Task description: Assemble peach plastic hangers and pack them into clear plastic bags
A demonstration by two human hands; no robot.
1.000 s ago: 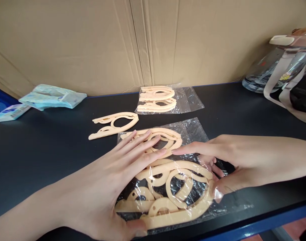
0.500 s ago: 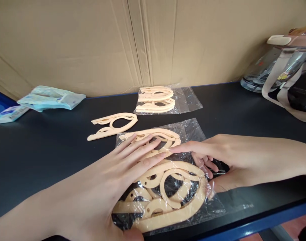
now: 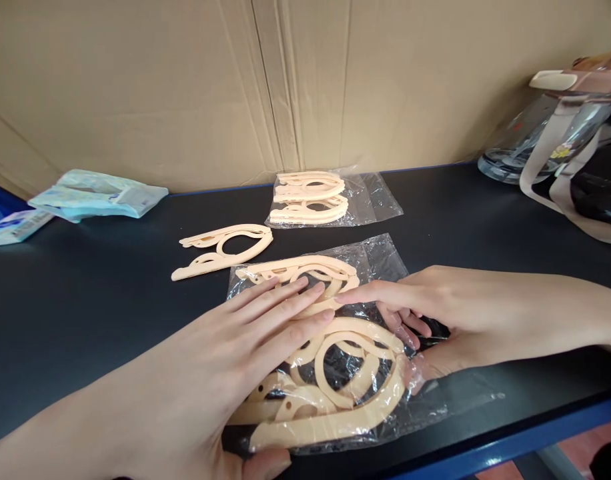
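A clear plastic bag (image 3: 368, 253) of cream folding hangers (image 3: 358, 417) lies on the black table before me. My left hand (image 3: 258, 343) rests palm down across it, fingers stretched out and slightly apart, thumb at the near edge. From the right, my right hand (image 3: 433, 320) reaches to the hangers' curved ends. Its index finger points out onto the upper hanger, while the thumb touches the plastic by the lower one, apart from the index. The other right fingers curl beneath. My left palm hides part of the hangers.
Behind the bag lies a loose folding hanger (image 3: 225, 252). Farther back is a second bag of hangers (image 3: 310, 198). Tissue packs (image 3: 98, 195) lie at the left, and a clear bottle with a strap (image 3: 533, 137) stands at the right. Cardboard (image 3: 185, 87) rises behind the table (image 3: 110, 287).
My left fingertips have shifted slightly right and down over the hangers. The lower hangers sit slightly farther left in view. My right hand keeps nearly the same pose.
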